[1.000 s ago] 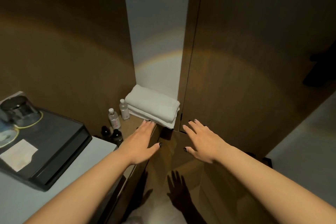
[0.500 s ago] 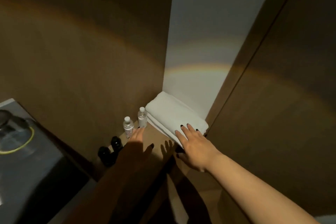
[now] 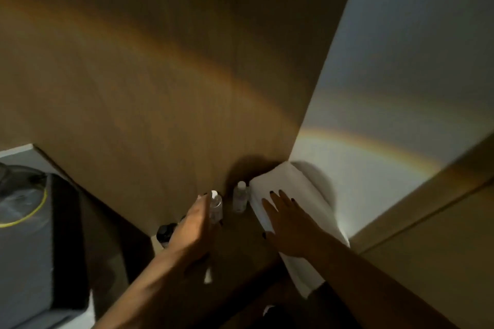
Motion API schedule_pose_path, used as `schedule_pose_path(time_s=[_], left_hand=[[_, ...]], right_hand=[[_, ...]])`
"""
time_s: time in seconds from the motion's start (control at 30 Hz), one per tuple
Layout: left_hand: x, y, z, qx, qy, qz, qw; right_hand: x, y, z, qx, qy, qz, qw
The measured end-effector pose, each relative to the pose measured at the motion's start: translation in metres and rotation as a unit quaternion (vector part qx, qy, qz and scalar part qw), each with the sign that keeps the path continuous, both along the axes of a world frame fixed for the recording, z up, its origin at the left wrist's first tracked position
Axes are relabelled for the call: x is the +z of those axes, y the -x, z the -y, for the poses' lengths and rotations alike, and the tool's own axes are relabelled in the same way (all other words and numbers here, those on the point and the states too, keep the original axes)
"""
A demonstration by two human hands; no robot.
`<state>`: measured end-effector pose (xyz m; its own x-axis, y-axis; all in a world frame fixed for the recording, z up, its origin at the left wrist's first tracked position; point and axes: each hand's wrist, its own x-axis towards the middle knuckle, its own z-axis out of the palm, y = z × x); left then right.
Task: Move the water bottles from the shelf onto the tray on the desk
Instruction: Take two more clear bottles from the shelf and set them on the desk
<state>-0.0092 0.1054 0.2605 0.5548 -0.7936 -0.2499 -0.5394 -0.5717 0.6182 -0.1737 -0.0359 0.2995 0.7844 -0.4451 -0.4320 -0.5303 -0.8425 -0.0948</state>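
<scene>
Two small clear water bottles with white caps stand upright on the wooden shelf, against the brown wall. My left hand lies along the left side of the nearer bottle, fingers straight and right against it; the thumb is hidden. The second bottle stands free just to the right, next to a folded white towel. Over that towel is my right hand, flat with the fingers spread. The dark tray is on the desk at the far left.
A glass vessel with a yellow ring sits on the tray. Dark-capped bottles stand low, left of my left wrist. The brown wall closes the shelf on the left, a white wall behind the towel, and a wood panel on the right.
Both hands have reached further onto the shelf. My left hand has come up against the nearer bottle, and my right hand has slid further over the towel.
</scene>
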Motion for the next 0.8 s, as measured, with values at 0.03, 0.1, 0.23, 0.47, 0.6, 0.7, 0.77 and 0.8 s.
schedule_pose_path(time_s=[0.03,0.1,0.23,0.47,0.6,0.7,0.77,0.8], left_hand=[[-0.001,0.0,0.01,0.016,-0.009,-0.003,1.0],[-0.008,-0.002,0.03,0.05,-0.025,-0.009,0.998],[-0.024,-0.002,0.058,0.109,-0.039,-0.025,0.993],[-0.079,-0.01,0.09,0.122,-0.09,-0.046,0.987],[-0.125,-0.028,0.111,0.127,-0.092,-0.061,0.986],[-0.16,-0.041,0.128,0.163,-0.062,-0.056,0.983],[-0.183,-0.05,0.135,0.197,-0.03,-0.052,0.978],[-0.194,-0.055,0.137,0.211,-0.014,-0.047,0.976]], right_hand=[[-0.004,-0.004,0.013,0.01,-0.009,0.003,1.0],[-0.016,-0.011,0.032,0.046,-0.021,0.005,0.999],[-0.049,-0.028,0.059,0.09,-0.035,0.026,0.995],[-0.103,-0.048,0.091,0.052,-0.112,0.05,0.991],[-0.142,-0.061,0.109,0.024,-0.104,0.038,0.994],[-0.174,-0.074,0.117,0.004,-0.132,0.055,0.99],[-0.193,-0.084,0.119,-0.013,-0.168,0.081,0.982],[-0.204,-0.089,0.119,-0.021,-0.172,0.095,0.98]])
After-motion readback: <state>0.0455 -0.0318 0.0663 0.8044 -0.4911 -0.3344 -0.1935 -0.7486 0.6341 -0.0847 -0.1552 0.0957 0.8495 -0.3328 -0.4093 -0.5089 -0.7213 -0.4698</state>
